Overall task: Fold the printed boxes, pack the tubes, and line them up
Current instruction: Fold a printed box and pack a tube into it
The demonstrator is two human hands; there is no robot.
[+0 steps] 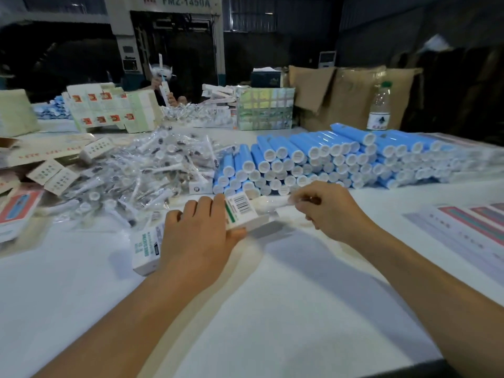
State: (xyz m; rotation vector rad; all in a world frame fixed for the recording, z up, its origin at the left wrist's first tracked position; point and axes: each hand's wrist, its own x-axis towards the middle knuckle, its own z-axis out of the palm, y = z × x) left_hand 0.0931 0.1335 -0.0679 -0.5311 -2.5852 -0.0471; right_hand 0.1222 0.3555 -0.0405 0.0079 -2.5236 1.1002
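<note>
A dim hall with dark walls; a grey machine (166,36) stands behind the white table (272,309).

Two bare, sleeveless forearms (152,309)

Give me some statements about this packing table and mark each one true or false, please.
1. The left hand holds a printed box with a barcode. True.
2. The blue tubes stand upright in one row. False: they lie stacked on their sides, caps toward the camera.
3. A clear bottle with a green cap stands behind the tubes. True.
4. The right hand rests flat and open on the table. False: its fingers pinch a clear-wrapped item at the box's open end.
</note>
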